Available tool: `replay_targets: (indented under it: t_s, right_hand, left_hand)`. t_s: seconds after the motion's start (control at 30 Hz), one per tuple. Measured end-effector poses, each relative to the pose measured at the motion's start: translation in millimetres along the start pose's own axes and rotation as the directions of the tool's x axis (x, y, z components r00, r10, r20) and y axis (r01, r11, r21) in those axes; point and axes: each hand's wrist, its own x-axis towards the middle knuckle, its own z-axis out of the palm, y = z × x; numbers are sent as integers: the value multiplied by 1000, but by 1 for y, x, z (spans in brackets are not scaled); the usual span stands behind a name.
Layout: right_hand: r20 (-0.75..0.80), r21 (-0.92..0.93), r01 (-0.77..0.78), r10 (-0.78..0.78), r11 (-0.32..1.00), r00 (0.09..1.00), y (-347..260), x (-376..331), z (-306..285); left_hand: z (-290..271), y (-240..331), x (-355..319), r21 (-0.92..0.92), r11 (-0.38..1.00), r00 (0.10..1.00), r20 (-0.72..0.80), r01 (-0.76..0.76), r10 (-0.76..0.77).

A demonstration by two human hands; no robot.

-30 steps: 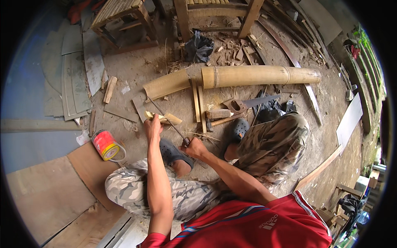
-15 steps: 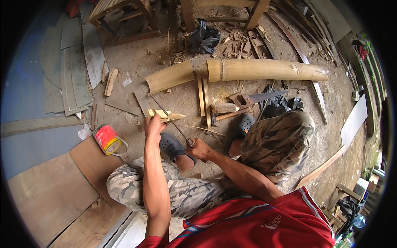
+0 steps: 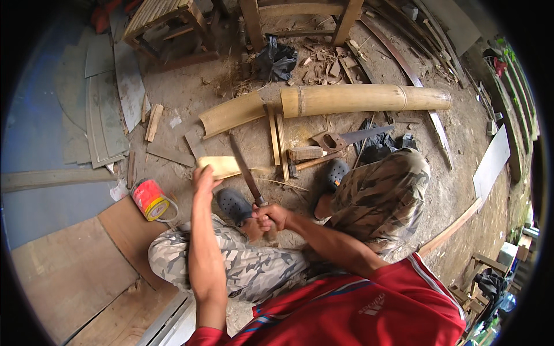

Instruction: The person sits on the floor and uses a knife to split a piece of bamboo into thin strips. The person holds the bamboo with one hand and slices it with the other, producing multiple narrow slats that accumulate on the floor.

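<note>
From the head camera, the left hand (image 3: 203, 177) pinches a short pale bamboo piece (image 3: 222, 166) upright over the dirt floor (image 3: 190, 92) while the right hand (image 3: 270, 218) is clenched around the long knife (image 3: 244, 170), so keeping the fingers clear of the edge seems wisest.

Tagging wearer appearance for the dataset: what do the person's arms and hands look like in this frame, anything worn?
Both forearms are bare from the elbow down. The left hand and right hand wear no gloves; no watch, ring or band shows on either. The sleeve at the right shoulder is short, red, with thin white stripes along its edge. At the left shoulder only a sliver of red shirt shows.
</note>
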Motion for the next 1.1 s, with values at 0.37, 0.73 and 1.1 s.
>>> replay_targets:
  t_s: [0.37,0.73,1.1]
  right_hand:
    - [-373,-729,-17,-376,684,848,-41,2,7]
    - [-460,-816,-573,-685,75,565,-6,6,-135]
    - [-439,-813,-571,-760,109,480,14,40,-143]
  left_hand:
    - [11,-19,-19,-225,974,989,-138,16,-48]
    - [38,-19,-26,-229,970,959,-284,-76,8]
    - [36,-17,-24,-215,972,927,-375,-99,11]
